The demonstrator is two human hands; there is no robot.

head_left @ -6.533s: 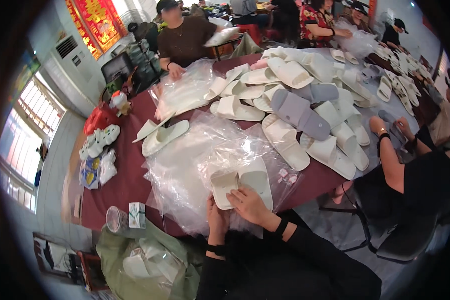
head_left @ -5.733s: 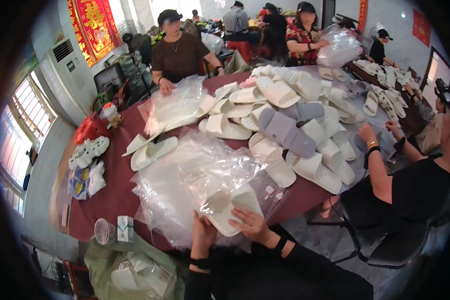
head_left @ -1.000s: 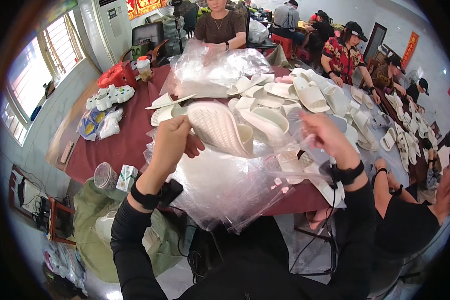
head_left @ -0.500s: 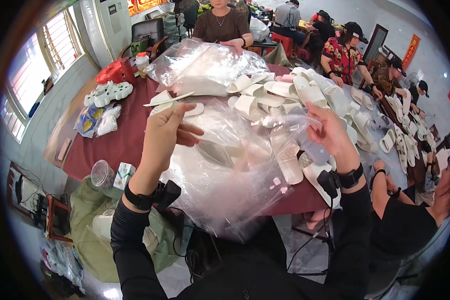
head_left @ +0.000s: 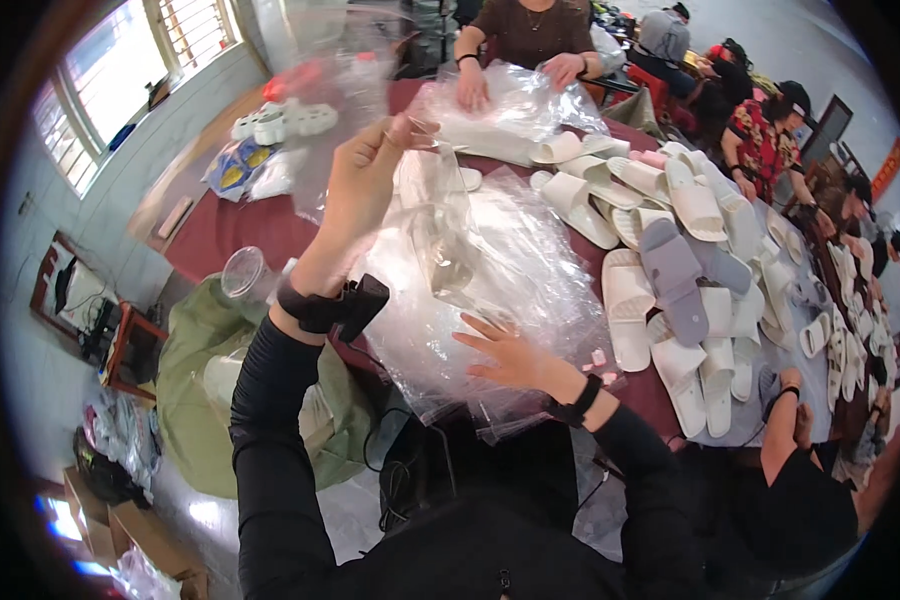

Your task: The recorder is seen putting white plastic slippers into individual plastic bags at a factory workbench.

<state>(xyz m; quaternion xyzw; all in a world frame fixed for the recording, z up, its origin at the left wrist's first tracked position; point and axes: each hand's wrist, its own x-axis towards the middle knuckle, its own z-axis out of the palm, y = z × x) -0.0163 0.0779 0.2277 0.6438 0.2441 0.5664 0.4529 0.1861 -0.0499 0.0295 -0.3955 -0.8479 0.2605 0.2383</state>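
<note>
My left hand (head_left: 365,185) is raised over the table, its fingertips pinched on a thin clear plastic bag (head_left: 450,225). The film hangs down beside the hand, and more of it smears across the upper left. Below lies a loose stack of clear plastic bags (head_left: 520,245), crinkled and shiny. Low over the near part of that stack is my right hand (head_left: 515,355), fingers spread, holding nothing. To its right are many cream slippers (head_left: 630,310), with a grey pair of slippers (head_left: 675,275) on top.
Across the table a person presses both hands on another plastic pile (head_left: 510,110). A white clog-like pair (head_left: 285,122) and small packets (head_left: 240,170) lie at far left. A green sack (head_left: 200,400) stands left of me. Co-workers handle slippers along the right side.
My right hand has moved down and left, off the plastic by the slippers, onto the bags. My left hand has risen with film in it. The person opposite now presses on their pile.
</note>
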